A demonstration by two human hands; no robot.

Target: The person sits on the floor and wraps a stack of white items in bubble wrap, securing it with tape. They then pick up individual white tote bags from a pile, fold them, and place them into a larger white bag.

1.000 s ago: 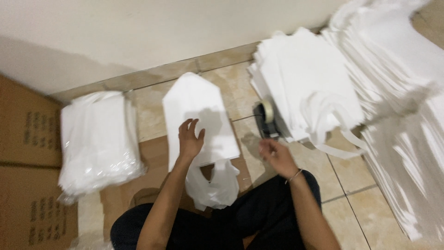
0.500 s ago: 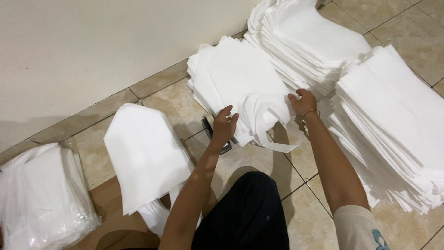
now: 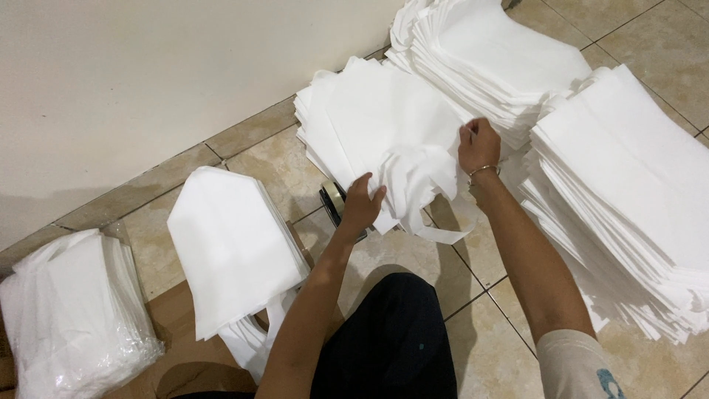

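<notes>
Seated on the floor, a person's left hand point(image 3: 362, 207) and right hand point(image 3: 478, 144) pinch a thin white fabric bag point(image 3: 413, 174), seemingly light, limp, best gripped by its edges.

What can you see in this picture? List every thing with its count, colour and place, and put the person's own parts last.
Stack of bags being handled: one, white, middle, by the wall.
Other loose bag stacks: three, white, top right, far right, left of centre.
Wrapped bundle of bags: one, white in clear plastic, bottom left.
Tape dispenser: one, dark, beside the left hand.
Cardboard: brown, flat under the left stacks.
Floor tiles: beige.
Wall: cream, upper left.
Bracelet: one, thin, right wrist.
Left hand: gripping bag handles.
Right hand: pinching the top bag's edge.
</notes>
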